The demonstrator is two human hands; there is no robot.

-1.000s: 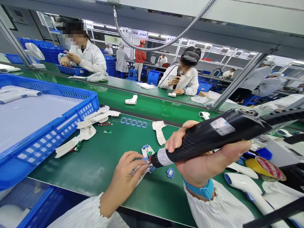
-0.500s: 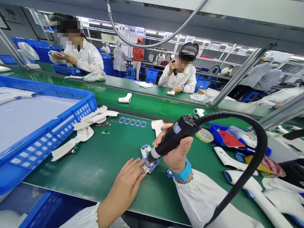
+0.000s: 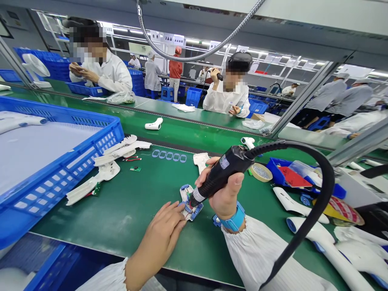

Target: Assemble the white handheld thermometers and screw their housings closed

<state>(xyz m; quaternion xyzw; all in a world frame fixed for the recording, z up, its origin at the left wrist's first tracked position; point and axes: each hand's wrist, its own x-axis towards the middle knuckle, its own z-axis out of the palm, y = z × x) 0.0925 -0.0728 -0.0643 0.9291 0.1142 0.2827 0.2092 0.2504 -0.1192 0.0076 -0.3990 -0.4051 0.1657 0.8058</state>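
Note:
My right hand point(image 3: 226, 198), with a blue strap on its wrist, is wrapped round a black electric screwdriver point(image 3: 222, 171). The tool slants down to the left, its nose over a small white-and-blue plastic housing point(image 3: 197, 211) on the green bench. Red and green parts show inside this housing; the bit's very tip is hidden. My left hand point(image 3: 165, 226) presses its fingertips on the housing's left side and steadies it. Beyond the screwdriver lies a white shell half point(image 3: 200, 161). A small blue part point(image 3: 216, 220) sits beside my right wrist.
A large blue crate point(image 3: 60, 173) fills the left, near white shell pieces point(image 3: 106, 171) and a small circuit board point(image 3: 135, 169). Screws fill a round dish point(image 3: 261, 173) beside a blue bin point(image 3: 275, 165). White handheld casings point(image 3: 327, 246) lie right. Co-workers sit across the green conveyor point(image 3: 188, 129).
Both white devices on the conveyor have shifted left. Across from me, a co-worker has lifted a screwdriver and the other hand. My hands and the housing have hardly moved; the screwdriver's cable swayed slightly.

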